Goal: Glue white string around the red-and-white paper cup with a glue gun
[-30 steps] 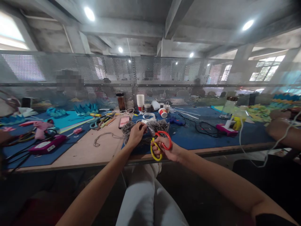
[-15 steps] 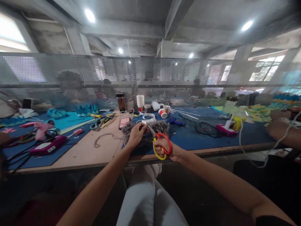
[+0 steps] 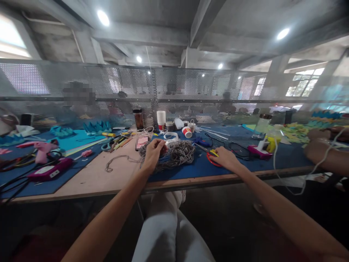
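My left hand [image 3: 153,152] is closed in a pinch at the left side of a tangled heap of grey yarn [image 3: 182,153]. Whatever lies between its fingertips is too small to make out. To the right of the heap, my right hand [image 3: 225,158] has its fingers on the yellow handle of a pair of scissors [image 3: 212,160] with one red and one yellow loop. The scissors rest low on the blue mat [image 3: 196,171], blades pointing up and left. A loose grey strand [image 3: 117,158] trails from the heap across the bare board.
Behind the yarn are a white tape roll [image 3: 171,136], a tipped paper cup [image 3: 187,132] and a blue glue gun [image 3: 201,141]. A phone [image 3: 141,142] lies left. A pink glue gun [image 3: 43,150] and a co-worker's arm [image 3: 321,151] flank the workspace.
My right hand has carried the scissors away from the yarn and my left hand, rightward and down onto the mat. My left hand stays by the yarn, shifted slightly left.
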Available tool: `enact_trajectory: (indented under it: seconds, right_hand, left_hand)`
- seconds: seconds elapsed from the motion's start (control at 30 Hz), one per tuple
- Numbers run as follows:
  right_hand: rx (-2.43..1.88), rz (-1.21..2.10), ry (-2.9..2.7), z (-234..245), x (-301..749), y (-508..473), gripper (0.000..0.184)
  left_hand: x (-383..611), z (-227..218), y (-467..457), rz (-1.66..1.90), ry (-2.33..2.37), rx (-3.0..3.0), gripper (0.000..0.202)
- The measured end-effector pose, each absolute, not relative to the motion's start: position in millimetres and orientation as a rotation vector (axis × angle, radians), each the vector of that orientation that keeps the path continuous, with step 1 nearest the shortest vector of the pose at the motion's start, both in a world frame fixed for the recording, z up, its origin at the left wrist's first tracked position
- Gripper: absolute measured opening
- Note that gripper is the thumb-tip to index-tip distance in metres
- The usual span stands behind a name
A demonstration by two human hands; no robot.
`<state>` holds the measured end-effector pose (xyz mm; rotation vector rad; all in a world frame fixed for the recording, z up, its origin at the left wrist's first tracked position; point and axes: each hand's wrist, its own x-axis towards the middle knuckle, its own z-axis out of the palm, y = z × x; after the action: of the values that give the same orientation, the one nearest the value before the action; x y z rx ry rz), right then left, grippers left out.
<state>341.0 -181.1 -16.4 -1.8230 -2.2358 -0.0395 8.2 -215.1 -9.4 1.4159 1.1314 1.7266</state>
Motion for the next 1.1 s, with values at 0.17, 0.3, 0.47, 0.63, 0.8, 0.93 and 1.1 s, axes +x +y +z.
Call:
enact_trajectory:
  seconds: [0.17,0.3,0.47,0.63,0.8,0.93,1.1]
  right_hand:
    - [-1.682,-0.202,-2.193,-17.6,338.5,-176.9,0.034]
    - [-1.038,0.501,-2.112,0.9,286.2,-196.7,0.058]
    - [-0.288,1.351,-2.007,19.5,212.1,-241.1,0.044]
    - [-0.322,1.645,-2.083,29.5,227.2,-251.5,0.035]
    - [-0.534,1.498,-2.060,43.4,296.4,-225.0,0.035]
    - [-0.638,1.418,-1.871,69.4,347.8,-199.3,0.034]
    - [-0.751,1.240,-1.606,101.1,370.8,-156.6,0.030]
  left_hand:
    - [20.1,12.1,-235.1,1.714,0.932,1.312,0.030]
    - [44.0,37.2,-259.1,1.599,0.725,1.287,0.027]
    - [60.3,70.4,-293.9,1.466,0.564,1.356,0.018]
    - [26.8,96.5,-316.8,1.704,0.579,1.384,0.010]
    - [-26.6,100.7,-304.7,2.033,0.592,1.227,0.009]
    - [-47.8,83.7,-278.1,2.125,0.671,1.092,0.009]
    - [-28.5,43.5,-248.6,1.840,0.908,1.150,0.022]
